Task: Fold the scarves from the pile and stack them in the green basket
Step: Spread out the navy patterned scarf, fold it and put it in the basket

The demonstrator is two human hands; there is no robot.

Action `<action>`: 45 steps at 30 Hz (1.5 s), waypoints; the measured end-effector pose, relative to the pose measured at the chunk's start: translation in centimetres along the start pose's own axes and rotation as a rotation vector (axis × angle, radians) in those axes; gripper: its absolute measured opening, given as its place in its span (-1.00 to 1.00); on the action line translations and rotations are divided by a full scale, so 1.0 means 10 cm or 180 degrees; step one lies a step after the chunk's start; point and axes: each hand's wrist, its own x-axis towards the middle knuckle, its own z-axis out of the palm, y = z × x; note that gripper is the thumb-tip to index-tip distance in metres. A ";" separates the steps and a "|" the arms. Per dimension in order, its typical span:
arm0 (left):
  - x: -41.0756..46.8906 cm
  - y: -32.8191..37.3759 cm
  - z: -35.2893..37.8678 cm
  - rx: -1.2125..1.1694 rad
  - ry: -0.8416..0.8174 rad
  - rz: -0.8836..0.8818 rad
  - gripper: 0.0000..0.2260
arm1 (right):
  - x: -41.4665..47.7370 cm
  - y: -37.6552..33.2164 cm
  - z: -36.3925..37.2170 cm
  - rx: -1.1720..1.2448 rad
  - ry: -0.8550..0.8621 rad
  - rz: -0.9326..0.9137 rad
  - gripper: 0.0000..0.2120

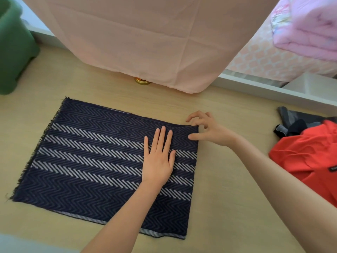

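Observation:
A navy scarf [91, 157] with pale zigzag stripes lies folded flat into a rectangle on the wooden table [228, 189]. My left hand [158, 157] presses flat on its right half, fingers straight. My right hand [206, 128] is at the scarf's far right corner. Its curled fingertips touch the corner edge and the thumb lies on the right edge, apart from the fingers. The green basket [12, 44] stands at the far left. The pile sits at the right edge, with a red scarf [306, 157] on top and grey and black ones [295, 123] behind it.
A large pink cloth [136, 42] hangs over the back of the table, and a small gold object [142, 81] peeks out under its hem. Beyond the table's white far edge is a bed with a folded pink quilt [310, 28].

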 end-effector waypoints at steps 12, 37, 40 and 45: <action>0.00 -0.01 -0.01 -0.0039 -0.0046 0.0031 -0.50 | 0.09 0.11 -0.17 0.0348 -0.0189 0.0525 -0.60; -0.01 -0.01 -0.02 -0.0041 -0.0028 -0.0007 -0.49 | 0.12 0.07 -0.22 0.0692 -0.0771 0.0303 -0.60; 0.00 -0.01 -0.01 -0.0021 -0.0006 -0.0014 -0.49 | 0.04 0.00 -0.22 0.1324 -0.0700 0.0192 -0.73; -0.01 -0.01 -0.01 -0.0006 -0.0003 0.0006 -0.50 | 0.06 0.02 -0.22 0.1000 -0.0829 0.0314 -0.88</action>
